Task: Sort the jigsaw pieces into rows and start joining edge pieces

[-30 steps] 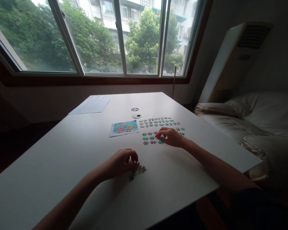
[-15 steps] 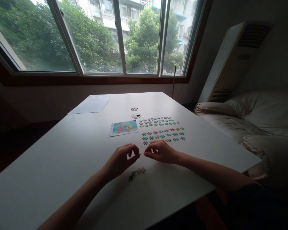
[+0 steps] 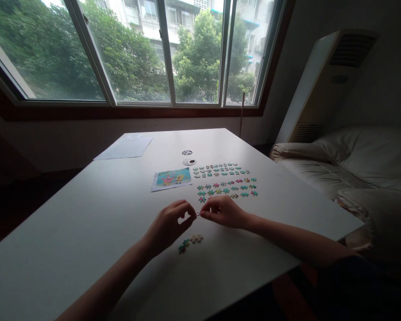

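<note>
My left hand [image 3: 173,220] and my right hand [image 3: 224,211] meet fingertip to fingertip just above the white table [image 3: 96,214]. Pinched between them is a small puzzle piece [image 3: 198,214], seen nearly edge-on, so its printed face does not show. Below the hands lie a few loose puzzle pieces: dark green ones [image 3: 183,246] and pale, plain-sided ones [image 3: 197,238]. Beyond my right hand, several puzzle pieces [image 3: 226,191] are laid out in rows, the nearest partly covered by that hand. A colourful cartoon picture sheet [image 3: 172,178] lies beyond my left hand.
Two round discs [image 3: 189,162] lie farther back on the table, and sheets of paper [image 3: 124,147] rest at the far left corner. A pale sofa [image 3: 314,174] stands along the right side, with a tall air conditioner [image 3: 321,84] behind. A window [image 3: 137,53] fills the far wall.
My left fingertips have shifted slightly right, closer to my right ones, and the small piece between them has turned a little. The laid-out pieces stay where they were.
</note>
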Available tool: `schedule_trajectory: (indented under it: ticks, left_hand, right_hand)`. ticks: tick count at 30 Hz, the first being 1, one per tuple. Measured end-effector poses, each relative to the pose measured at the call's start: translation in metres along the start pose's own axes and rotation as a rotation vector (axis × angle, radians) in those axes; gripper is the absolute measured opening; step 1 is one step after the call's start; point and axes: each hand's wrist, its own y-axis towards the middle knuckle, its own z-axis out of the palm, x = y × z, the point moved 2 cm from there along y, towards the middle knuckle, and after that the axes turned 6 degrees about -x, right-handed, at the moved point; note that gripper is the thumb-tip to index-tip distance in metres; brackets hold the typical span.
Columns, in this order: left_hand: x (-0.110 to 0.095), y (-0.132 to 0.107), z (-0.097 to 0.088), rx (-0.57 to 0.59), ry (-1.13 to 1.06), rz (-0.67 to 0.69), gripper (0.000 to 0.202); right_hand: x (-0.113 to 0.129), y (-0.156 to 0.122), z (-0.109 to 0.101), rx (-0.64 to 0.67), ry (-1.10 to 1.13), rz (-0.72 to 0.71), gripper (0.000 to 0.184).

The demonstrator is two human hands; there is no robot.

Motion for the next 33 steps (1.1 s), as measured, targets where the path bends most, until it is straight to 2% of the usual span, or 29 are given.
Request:
schedule_trajectory:
  ticks: [8, 11, 13, 17, 21, 27, 33]
  left_hand:
    - [0.000, -0.001, 0.000, -0.021, 0.038, 0.002, 0.010]
    - [0.005, 0.000, -0.005, -0.060, 0.058, -0.028, 0.025]
    - [0.011, 0.000, -0.007, -0.049, 0.065, -0.056, 0.025]
    - [0.018, -0.001, -0.009, 0.080, 0.045, -0.058, 0.013]
    - [0.016, -0.002, -0.007, 0.240, -0.056, -0.089, 0.014]
    - [0.011, -0.007, 0.003, 0.346, -0.122, -0.108, 0.014]
    - [0.005, -0.007, 0.008, 0.368, -0.106, -0.130, 0.017]
  right_hand:
    - [-0.001, 0.001, -0.002, -0.032, 0.020, 0.021, 0.017]
    - [0.000, 0.003, -0.012, -0.126, -0.053, -0.070, 0.015]
    - [-0.002, 0.003, -0.022, -0.215, -0.112, -0.171, 0.015]
    - [-0.013, 0.002, -0.046, -0.356, -0.246, -0.322, 0.016]
    - [-0.023, 0.003, -0.061, -0.420, -0.383, -0.364, 0.016]
    - [-0.025, 0.005, -0.064, -0.356, -0.441, -0.358, 0.017]
    - [-0.025, 0.004, -0.062, -0.352, -0.438, -0.364, 0.017]
